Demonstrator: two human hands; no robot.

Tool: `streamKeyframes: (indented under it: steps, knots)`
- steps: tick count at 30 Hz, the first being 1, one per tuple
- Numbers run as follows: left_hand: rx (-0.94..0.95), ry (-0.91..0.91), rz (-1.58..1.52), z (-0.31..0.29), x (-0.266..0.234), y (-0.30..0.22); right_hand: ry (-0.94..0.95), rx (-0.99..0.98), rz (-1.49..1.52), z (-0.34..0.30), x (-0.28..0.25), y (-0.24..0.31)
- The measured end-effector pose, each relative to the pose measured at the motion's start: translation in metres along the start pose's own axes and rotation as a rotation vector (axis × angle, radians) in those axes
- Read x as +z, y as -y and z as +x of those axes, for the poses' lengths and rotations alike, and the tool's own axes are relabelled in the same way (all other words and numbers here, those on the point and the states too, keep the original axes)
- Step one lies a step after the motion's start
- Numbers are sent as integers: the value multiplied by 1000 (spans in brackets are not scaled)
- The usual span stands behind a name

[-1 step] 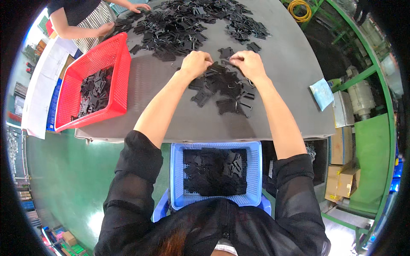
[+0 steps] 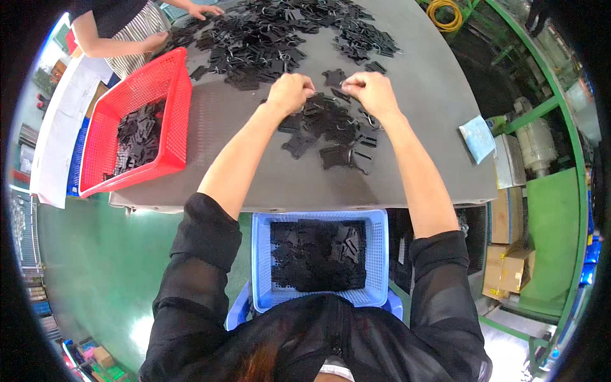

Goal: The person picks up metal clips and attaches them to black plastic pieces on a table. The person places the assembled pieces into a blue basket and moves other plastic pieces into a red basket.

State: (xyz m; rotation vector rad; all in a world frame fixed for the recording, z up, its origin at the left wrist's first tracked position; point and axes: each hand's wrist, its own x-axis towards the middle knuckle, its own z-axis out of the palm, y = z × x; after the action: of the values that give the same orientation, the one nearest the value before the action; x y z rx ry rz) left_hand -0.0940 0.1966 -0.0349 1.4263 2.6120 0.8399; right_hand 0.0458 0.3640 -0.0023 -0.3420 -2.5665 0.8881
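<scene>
My left hand (image 2: 290,93) is closed in a pinch at the upper left of a small heap of flat black plastic pieces (image 2: 334,121) on the grey table. Whatever its fingertips hold is too small to make out. Across the heap, the thumb and fingers of my right hand (image 2: 372,93) are pressed together, close to a small dark piece (image 2: 340,95). I cannot tell if it is in the grip. A single notched black piece (image 2: 333,77) lies just beyond, between the hands. More black pieces (image 2: 347,156) lie on the near side of the heap.
A large pile of black pieces (image 2: 254,48) covers the far table (image 2: 433,127). At the left stands a red basket (image 2: 175,121), part filled; a co-worker's hand (image 2: 154,41) is behind it. A blue basket (image 2: 384,254) of black pieces sits before me. A light-blue cloth-like item (image 2: 477,139) lies right.
My right hand has risen slightly and its fingertips have drawn away from the heap. The whole view has shifted a little; the left hand stays nearly in place.
</scene>
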Motion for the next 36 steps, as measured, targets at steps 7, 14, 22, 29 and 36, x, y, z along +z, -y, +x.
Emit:
streamKeyframes:
  steps: [7,14,22,29,36]
  knots:
    - [28,-271,-241,-7,-27,-41,32,267,233,-25,-48,12]
    - [280,141,-340,-83,39,-82,67,462,465,-46,-54,-11]
    - [220,-115,-346,-68,-19,-103,32,111,-175,-89,-27,-59]
    - [-90,42,-187,-54,-51,-58,65,455,670,-79,-44,-8]
    - [-499,330,-868,-37,-54,-43,-23,506,1767,-96,-37,-47]
